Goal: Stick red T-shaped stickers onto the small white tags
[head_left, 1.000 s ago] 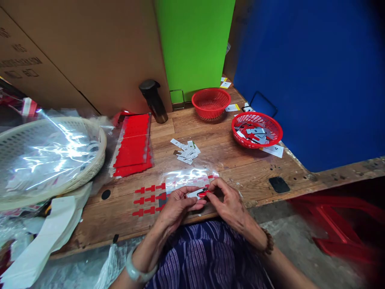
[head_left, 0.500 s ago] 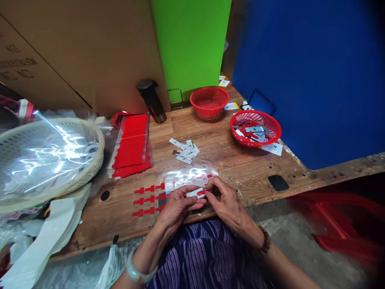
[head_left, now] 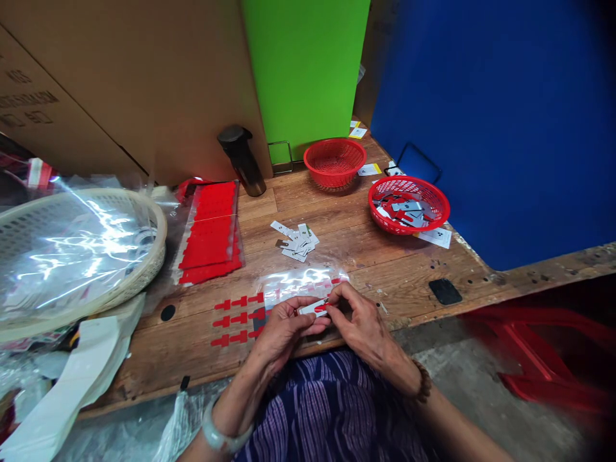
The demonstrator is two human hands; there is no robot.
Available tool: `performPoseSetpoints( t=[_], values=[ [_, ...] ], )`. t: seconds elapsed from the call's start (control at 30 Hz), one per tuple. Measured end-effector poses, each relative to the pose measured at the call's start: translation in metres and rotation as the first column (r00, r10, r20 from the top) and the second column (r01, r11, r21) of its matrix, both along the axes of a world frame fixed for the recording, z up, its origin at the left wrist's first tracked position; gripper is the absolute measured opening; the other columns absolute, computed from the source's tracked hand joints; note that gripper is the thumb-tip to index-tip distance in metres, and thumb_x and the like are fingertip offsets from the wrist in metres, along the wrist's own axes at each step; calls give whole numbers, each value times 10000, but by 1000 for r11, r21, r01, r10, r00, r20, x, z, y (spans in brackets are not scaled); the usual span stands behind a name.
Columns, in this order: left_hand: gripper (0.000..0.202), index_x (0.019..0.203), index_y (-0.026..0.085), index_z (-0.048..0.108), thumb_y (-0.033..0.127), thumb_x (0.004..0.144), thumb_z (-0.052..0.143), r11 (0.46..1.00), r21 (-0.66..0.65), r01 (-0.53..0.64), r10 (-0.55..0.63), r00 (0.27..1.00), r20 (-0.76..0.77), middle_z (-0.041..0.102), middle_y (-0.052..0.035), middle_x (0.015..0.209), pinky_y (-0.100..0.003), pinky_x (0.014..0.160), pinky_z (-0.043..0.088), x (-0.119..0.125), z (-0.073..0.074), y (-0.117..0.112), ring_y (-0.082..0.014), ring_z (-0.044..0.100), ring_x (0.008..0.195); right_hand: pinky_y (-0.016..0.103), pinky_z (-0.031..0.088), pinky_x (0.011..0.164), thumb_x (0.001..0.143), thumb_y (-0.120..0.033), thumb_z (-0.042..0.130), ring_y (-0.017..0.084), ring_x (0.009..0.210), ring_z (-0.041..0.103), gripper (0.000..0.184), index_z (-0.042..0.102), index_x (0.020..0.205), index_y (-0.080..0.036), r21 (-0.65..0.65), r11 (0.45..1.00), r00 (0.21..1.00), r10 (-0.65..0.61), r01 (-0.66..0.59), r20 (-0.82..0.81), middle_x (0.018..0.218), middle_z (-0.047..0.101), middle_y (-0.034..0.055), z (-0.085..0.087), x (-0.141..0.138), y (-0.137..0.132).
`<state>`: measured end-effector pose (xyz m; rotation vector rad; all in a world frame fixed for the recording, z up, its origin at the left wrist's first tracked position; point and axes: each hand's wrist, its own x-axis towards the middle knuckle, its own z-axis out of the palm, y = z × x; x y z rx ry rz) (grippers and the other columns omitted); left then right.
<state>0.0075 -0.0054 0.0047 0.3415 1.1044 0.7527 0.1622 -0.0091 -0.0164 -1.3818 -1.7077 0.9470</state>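
Between my two hands is a small flat white-and-silver piece (head_left: 312,309) with a red sticker (head_left: 321,308) at its right end. My left hand (head_left: 289,324) pinches the piece's left side between thumb and fingers. At the other end, my right hand (head_left: 356,317) has thumb and fingertips closed on the piece by the red sticker. Under and beside the hands lies a clear sheet (head_left: 301,277) with rows of red T-shaped stickers (head_left: 239,319) along its left part. Beyond it sits a loose pile of similar flat pieces (head_left: 297,242). My fingers partly cover the held piece.
A red basket (head_left: 436,221) holds several flat pieces; another red basket (head_left: 332,149) stands behind. Stacked red sticker sheets (head_left: 209,231) lie left of the pile, near a dark bottle (head_left: 243,163). A large cream basket (head_left: 161,244) with plastic bags fills the left. Blue and green panels stand behind.
Almost nothing differs: both hands stay on the same piece, with at most a slight shift of the fingers. The camera view has moved a tiny amount.
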Motion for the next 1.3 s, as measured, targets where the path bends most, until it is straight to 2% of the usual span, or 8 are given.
performPoseSetpoints(
  t=[0.43,0.97,1.3],
  values=[
    [329,963,71,578,-17,654,649,1000,-8,-5,4,1000,-21,703,-81,667,-210,643,550,-1,0,1,-152,690,612,224,404,602,769,-132,469,127,678,513,74,484,751,-203,-4,1000,1000,-10,10,-2,715,532,-15,0,0,2],
    [314,974,63,580,24,675,666,1000,15,9,-8,999,-45,714,-109,720,-196,647,546,-1,-2,1,-155,694,642,229,399,606,787,-127,463,126,675,507,79,463,767,-203,-23,1000,1000,11,-11,3,728,523,-14,0,0,1],
    [318,962,65,571,-31,663,616,1000,-1,11,-11,999,-30,710,-99,698,-213,655,552,-2,-2,3,-163,696,635,213,386,609,781,-110,458,121,683,509,93,468,762,-200,-33,999,1000,0,0,-10,730,525,-17,2,-1,2]
  ],
)
